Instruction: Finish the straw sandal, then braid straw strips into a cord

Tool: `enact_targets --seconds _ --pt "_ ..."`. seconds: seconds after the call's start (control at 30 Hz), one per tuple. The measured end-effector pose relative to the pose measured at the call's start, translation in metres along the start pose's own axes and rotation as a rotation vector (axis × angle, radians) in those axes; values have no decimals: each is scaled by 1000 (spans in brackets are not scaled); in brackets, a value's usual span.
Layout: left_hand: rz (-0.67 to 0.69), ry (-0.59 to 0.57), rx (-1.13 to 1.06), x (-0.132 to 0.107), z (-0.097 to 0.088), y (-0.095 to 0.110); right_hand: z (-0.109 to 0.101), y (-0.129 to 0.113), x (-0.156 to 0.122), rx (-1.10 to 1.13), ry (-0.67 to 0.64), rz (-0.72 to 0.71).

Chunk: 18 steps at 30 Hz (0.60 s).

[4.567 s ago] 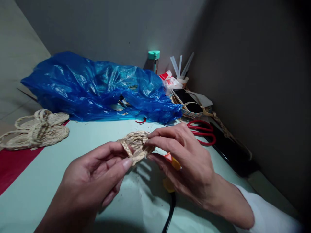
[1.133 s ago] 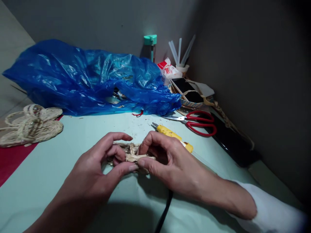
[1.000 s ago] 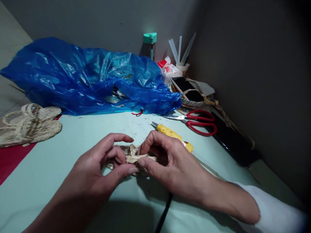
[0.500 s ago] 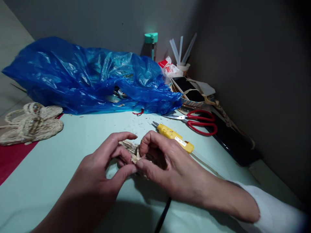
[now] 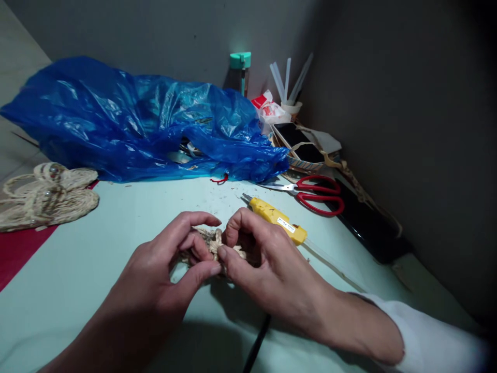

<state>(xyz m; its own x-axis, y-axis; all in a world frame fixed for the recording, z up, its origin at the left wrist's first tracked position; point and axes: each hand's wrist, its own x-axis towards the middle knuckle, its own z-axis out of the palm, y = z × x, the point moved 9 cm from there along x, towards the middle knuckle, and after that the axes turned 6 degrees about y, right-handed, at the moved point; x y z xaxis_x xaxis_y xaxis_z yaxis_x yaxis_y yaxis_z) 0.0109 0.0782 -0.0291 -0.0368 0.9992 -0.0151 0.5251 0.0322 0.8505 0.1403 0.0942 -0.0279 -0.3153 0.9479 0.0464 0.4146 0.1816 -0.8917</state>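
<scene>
A small woven straw piece [image 5: 213,242] sits between both hands just above the pale green table [image 5: 116,223]. My left hand [image 5: 159,280] pinches its left side with thumb and fingers curled round it. My right hand [image 5: 267,269] grips the right side, fingertips pressed against the straw and touching the left thumb. Most of the piece is hidden by the fingers. A yellow glue gun [image 5: 277,220] lies just behind my right hand, its black cord [image 5: 254,347] running toward me.
A crumpled blue plastic bag [image 5: 135,129] fills the back of the table. Woven straw sandals [image 5: 46,194] lie at the far left on a red mat [image 5: 19,248]. Red scissors [image 5: 314,194], a phone [image 5: 298,142], glue sticks in a cup [image 5: 289,88] and a teal-capped bottle [image 5: 239,70] crowd the right corner by the wall.
Earlier I held the straw piece up flat with the glue gun under my right hand. The gun now lies on the table, and both hands have lowered and squeezed the piece together.
</scene>
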Motion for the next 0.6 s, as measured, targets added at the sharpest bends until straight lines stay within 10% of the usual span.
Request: enact_targets --seconds 0.6 --pt "-59 36 -97 4 -9 -1 -12 -2 7 31 -58 -48"
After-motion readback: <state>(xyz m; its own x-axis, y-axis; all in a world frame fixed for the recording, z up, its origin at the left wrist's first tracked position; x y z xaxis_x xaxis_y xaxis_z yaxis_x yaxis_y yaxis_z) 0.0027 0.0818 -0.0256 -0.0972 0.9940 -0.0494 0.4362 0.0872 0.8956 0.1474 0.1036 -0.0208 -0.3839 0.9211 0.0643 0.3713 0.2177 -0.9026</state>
